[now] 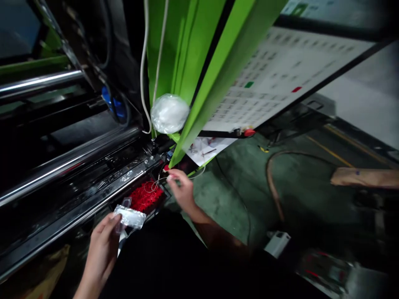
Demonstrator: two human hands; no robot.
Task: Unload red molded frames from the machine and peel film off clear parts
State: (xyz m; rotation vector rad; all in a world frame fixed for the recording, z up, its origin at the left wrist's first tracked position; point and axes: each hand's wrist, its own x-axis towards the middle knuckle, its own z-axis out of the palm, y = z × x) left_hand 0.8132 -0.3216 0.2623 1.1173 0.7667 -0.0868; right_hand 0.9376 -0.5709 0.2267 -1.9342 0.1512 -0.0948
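My left hand (pixel 104 236) is closed, with thumb and fingers pinching a small clear plastic packet (pixel 131 216) with whitish contents I cannot make out. Just beyond the packet is a dark tray (pixel 166 194) filled with many small bright red pieces (pixel 146 196). My right hand (pixel 182 189) is at the tray's far right corner, its fingers in a pinch around something small and pale that is too blurred to name. A thin looped wire (pixel 159 179) runs beside those fingertips and over the tray. Close to the fingertips sits a small red part (pixel 166 167).
Left of me stretches a machine with a shiny metal roller (pixel 71 166). A green frame (pixel 215 83) rises ahead, with a round bundle in clear plastic (pixel 170 113) against it. Right of it are a control panel (pixel 268 79), a red knob (pixel 249 132) and a floor hose (pixel 271 182).
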